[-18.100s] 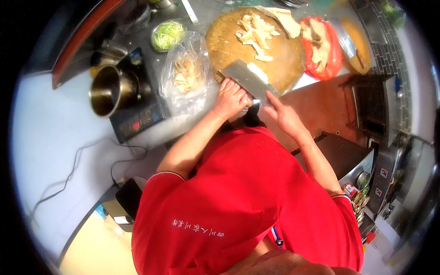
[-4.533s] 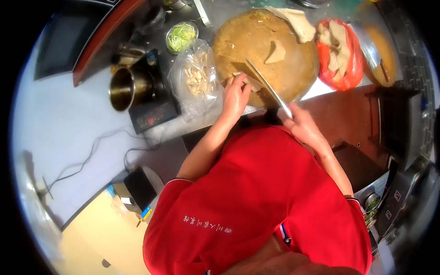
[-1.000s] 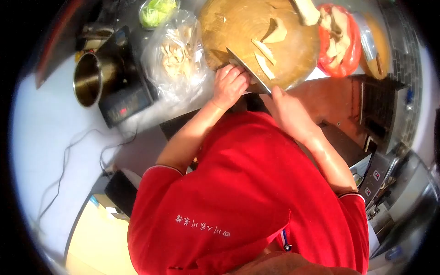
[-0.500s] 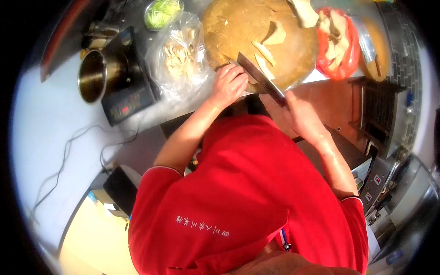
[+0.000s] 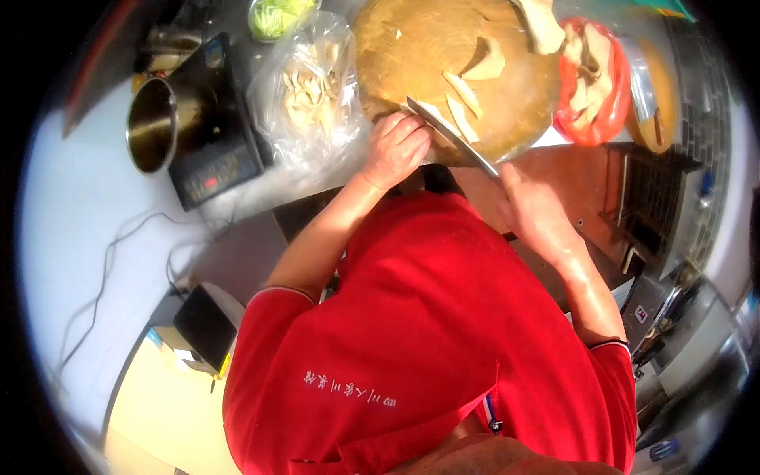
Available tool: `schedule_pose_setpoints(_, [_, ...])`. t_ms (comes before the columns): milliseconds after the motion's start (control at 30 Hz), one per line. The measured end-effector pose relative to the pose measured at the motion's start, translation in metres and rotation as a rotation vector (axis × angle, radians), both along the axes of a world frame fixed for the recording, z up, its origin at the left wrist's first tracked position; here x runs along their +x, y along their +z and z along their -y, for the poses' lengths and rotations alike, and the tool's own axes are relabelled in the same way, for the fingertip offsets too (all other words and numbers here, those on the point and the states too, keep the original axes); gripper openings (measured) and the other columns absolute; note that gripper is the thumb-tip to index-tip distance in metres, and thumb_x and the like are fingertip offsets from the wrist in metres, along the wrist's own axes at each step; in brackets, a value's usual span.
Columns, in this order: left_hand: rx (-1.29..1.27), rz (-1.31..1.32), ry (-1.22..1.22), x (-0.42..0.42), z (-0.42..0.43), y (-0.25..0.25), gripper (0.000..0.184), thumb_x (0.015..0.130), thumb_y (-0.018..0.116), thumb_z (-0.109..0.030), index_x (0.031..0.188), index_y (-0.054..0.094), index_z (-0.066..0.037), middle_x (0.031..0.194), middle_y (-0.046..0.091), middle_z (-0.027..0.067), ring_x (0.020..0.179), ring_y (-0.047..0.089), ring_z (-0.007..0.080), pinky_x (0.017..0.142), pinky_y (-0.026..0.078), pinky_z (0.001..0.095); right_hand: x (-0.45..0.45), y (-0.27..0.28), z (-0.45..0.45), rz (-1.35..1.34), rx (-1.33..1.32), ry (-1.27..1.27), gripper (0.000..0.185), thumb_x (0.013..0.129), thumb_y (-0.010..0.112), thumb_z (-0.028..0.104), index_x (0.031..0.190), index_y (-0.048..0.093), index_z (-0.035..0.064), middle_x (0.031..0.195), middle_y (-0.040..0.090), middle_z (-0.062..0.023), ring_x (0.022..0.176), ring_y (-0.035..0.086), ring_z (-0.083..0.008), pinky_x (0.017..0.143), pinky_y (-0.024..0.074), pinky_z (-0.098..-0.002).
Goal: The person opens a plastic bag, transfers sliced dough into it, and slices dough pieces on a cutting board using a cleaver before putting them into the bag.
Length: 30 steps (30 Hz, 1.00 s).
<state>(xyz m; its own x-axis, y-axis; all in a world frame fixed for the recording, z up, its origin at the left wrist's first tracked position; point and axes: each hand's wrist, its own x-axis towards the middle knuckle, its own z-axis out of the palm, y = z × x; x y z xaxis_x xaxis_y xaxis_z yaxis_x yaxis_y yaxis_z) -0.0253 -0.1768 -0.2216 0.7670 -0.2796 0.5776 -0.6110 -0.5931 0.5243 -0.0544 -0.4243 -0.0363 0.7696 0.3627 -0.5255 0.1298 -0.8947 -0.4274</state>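
Note:
My right hand [image 5: 537,207] is wrapped round the handle of a kitchen knife [image 5: 455,136]. The blade crosses the near edge of a round wooden chopping board [image 5: 396,67]. Close to the blade's tip side, my left hand [image 5: 398,150] rests on the board's near left rim with fingers curled over a pale food piece, mostly hidden beneath them. Just beyond the blade lie thin pale strips [image 5: 462,92]. A curved pale piece [image 5: 487,62] sits further back, and a larger pale piece [image 5: 543,28] lies at the far right rim.
Left of the board is a clear plastic bag [image 5: 265,99] of pale slices, with shredded greens [image 5: 277,17] behind. A digital scale [image 5: 218,170] and metal pot [image 5: 150,127] stand further left. On the right are a red bag [image 5: 619,111] of pale pieces and another knife [image 5: 643,83].
The knife blade lies at a slightly flatter angle, and my right hand has shifted a little right and down. My left hand stays almost in place. The whole view has shifted slightly.

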Motion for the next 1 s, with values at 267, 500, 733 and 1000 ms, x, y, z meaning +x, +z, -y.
schedule_pose_setpoints(267, [-0.009,0.021,0.061,0.000,0.006,-0.004,0.014,0.079,0.079,-0.011,0.092,0.075,-0.011,0.105,0.071,0.0025,0.102,0.067,0.0237,0.086,0.055,0.0376,0.004,-0.009,-0.001,-0.038,0.033,0.040,0.025,0.094,0.061,0.006,0.112,0.046,-0.0020,0.101,0.068,-0.0326,0.088,0.069,-0.0509,0.075,0.0566,-0.0590])
schedule_pose_setpoints(500, [-0.033,-0.011,0.062,0.001,0.005,-0.007,0.019,0.076,0.082,-0.009,0.094,0.075,-0.008,0.107,0.071,0.0059,0.104,0.066,0.0279,0.090,0.055,0.0403,0.019,-0.073,-0.018,0.094,0.224,0.026,0.025,0.092,0.062,0.004,0.110,0.046,-0.0039,0.081,0.066,-0.0332,0.079,0.067,-0.0528,0.071,0.0542,-0.0604])
schedule_pose_setpoints(733, [-0.053,0.020,0.034,0.002,0.005,-0.005,0.018,0.077,0.082,-0.008,0.092,0.074,-0.010,0.103,0.069,0.0036,0.101,0.067,0.0265,0.085,0.055,0.0404,0.002,-0.050,0.014,0.013,0.200,-0.006,0.030,0.094,0.061,0.006,0.118,0.047,-0.0026,0.083,0.068,-0.0318,0.085,0.067,-0.0535,0.073,0.0534,-0.0609])
schedule_pose_setpoints(1000, [-0.030,-0.008,0.028,-0.001,0.005,-0.001,0.020,0.075,0.083,-0.007,0.093,0.075,-0.010,0.105,0.068,0.0058,0.102,0.065,0.0296,0.089,0.055,0.0407,0.009,-0.012,0.008,-0.057,0.118,-0.027,0.027,0.094,0.062,0.006,0.114,0.046,-0.0021,0.094,0.066,-0.0330,0.089,0.066,-0.0531,0.076,0.0533,-0.0606])
